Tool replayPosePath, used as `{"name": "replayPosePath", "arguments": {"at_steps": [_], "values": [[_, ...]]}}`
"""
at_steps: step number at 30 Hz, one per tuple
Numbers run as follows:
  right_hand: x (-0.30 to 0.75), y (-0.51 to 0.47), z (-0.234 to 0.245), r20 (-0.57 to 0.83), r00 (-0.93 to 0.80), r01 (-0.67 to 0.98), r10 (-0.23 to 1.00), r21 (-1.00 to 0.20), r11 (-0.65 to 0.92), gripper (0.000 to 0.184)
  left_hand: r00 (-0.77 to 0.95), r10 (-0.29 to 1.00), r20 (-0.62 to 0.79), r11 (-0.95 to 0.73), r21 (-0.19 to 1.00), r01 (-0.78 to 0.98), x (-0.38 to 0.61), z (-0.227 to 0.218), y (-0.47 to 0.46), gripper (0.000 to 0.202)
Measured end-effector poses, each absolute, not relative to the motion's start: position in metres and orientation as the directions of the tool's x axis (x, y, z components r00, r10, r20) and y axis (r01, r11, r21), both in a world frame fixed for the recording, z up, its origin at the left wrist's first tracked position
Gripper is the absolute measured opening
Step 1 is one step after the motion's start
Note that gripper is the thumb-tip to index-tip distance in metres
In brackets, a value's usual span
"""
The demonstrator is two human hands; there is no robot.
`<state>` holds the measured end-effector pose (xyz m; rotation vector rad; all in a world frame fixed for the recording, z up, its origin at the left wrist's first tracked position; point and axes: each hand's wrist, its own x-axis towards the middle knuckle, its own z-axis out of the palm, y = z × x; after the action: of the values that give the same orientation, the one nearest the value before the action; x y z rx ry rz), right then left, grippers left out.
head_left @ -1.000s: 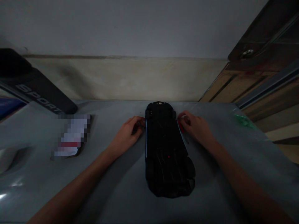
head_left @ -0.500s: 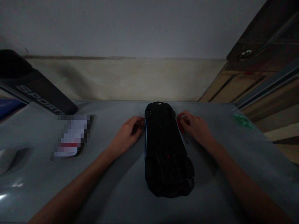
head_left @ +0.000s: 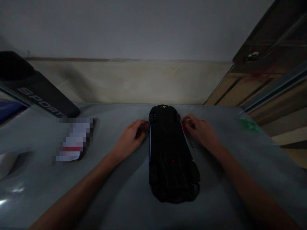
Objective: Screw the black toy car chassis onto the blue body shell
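A black toy car (head_left: pixel 168 147) lies upside down on the grey table, its underside and wheels facing up and a thin blue strip along its side. To the left, my left hand (head_left: pixel 131 135) has its fingers curled together against the car's edge near one wheel; a small thing may be between the fingertips. Across from it, my right hand (head_left: pixel 200 129) is closed, fingertips beside the opposite wheel. A red piece (head_left: pixel 185 130) shows between those fingers and the car, with a thin dark piece (head_left: pixel 191 143) below. What the right fingers hold is hidden.
A dark box lettered SPORT (head_left: pixel 45 92) leans in at the left. Near it lies a blurred-out flat item (head_left: pixel 74 139), with a white object (head_left: pixel 7 163) at the left edge. Crumpled green plastic (head_left: pixel 249 124) lies at right. A wall (head_left: pixel 144 81) backs the table.
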<state>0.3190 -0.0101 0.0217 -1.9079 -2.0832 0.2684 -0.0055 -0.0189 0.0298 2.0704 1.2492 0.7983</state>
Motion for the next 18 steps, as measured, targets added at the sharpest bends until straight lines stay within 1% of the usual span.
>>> {"name": "replayPosePath", "arguments": {"at_steps": [5, 18], "values": [[0.3159, -0.0112, 0.0261, 0.070, -0.066, 0.939, 0.995, -0.333, 0.086, 0.026, 0.387, 0.904, 0.184, -0.389, 0.733, 0.558, -0.0051, 0.0304, -0.0196, 0.027], [0.3211, -0.0083, 0.0193, 0.103, -0.083, 0.931, 0.991, -0.346, 0.114, 0.025, 0.381, 0.906, 0.184, -0.386, 0.729, 0.565, -0.0039, 0.0320, -0.0204, 0.028]]}}
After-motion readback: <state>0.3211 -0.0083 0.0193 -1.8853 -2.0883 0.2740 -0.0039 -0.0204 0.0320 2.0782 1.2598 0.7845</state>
